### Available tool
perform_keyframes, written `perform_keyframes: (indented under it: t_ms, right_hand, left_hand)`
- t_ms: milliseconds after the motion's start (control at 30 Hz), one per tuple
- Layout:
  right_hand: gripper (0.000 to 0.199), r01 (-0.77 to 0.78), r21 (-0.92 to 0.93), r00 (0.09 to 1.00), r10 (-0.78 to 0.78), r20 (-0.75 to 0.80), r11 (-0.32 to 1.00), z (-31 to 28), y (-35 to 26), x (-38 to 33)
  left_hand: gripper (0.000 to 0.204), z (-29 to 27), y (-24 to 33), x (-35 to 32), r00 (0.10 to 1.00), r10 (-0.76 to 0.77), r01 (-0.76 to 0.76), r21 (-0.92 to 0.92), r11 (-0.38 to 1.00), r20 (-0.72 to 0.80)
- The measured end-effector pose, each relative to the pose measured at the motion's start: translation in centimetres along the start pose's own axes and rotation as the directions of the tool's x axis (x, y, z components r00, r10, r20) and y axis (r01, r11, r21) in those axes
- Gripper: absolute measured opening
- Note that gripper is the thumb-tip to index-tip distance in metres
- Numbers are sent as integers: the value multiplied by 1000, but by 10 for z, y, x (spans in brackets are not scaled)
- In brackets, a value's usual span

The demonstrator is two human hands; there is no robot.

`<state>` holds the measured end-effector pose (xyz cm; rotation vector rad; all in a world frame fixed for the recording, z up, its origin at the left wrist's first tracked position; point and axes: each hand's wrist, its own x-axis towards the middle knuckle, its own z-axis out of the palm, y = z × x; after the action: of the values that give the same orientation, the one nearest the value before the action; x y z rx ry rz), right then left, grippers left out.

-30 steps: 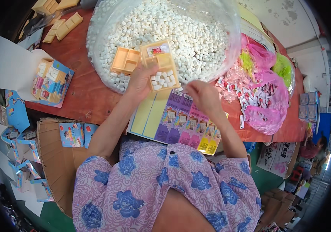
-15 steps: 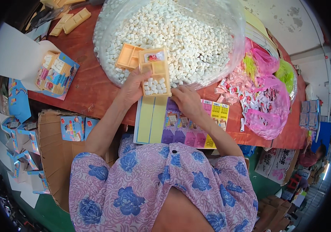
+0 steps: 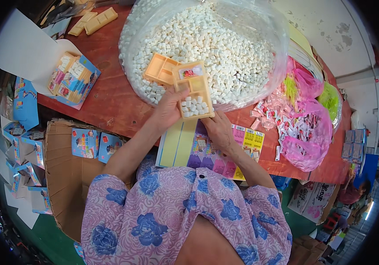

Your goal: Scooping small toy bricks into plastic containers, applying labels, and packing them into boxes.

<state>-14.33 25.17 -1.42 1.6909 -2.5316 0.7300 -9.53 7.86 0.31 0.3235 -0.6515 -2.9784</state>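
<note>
My left hand [image 3: 169, 106] grips a cream plastic compartment tray [image 3: 196, 84] along its left side, thumb on top. White marshmallows [image 3: 195, 106] sit in its near compartment, and a small printed sachet [image 3: 190, 72] lies in the far one. My right hand [image 3: 218, 128] is at the tray's near right corner, with its fingertips hidden beneath that edge. Below the hands lies a sheet of colourful labels [image 3: 205, 152], its left part bare pale backing. An orange compartment tray [image 3: 156, 68] rests on the marshmallows, partly behind the held one.
A big clear bag [image 3: 130, 75] of marshmallows covers the far middle of the red table [image 3: 114, 117]. Pink bags [image 3: 306, 154] with small sachets stand right. An open blue display box [image 3: 88, 77] of filled trays is left, above a cardboard carton [image 3: 61, 176].
The view has shifted slightly. My right fingers have slipped from the held tray's right side to under its near corner. My left hand keeps its hold on the tray.
</note>
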Motion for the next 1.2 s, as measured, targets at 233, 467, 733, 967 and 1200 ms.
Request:
perform_keyframes:
  t_ms: [233,467,733,967,1200]
  right_hand:
    - [21,38,-91,995,-45,-83,995,5,-1,-1]
    - [17,165,35,985,-167,53,986,-23,-39,-34]
    - [17,-72,412,981,-10,194,909,-106,-71,-32]
    - [7,97,676,880,254,-401,730,-155,-64,-29]
    - [4,-13,928,730,638,-245,372,-102,-22,28]
  left_hand:
    - [33,-6,-16,7,999,24,-26,-48,998,-45]
    - [23,-14,-27,7,969,205,-178,180,967,-138]
    - [21,-19,-39,13,954,261,-177,426,887,-148]
    - [29,-14,-37,4,937,318,-234,417,878,-144]
    - [34,4,-26,8,992,111,-96,215,972,-58]
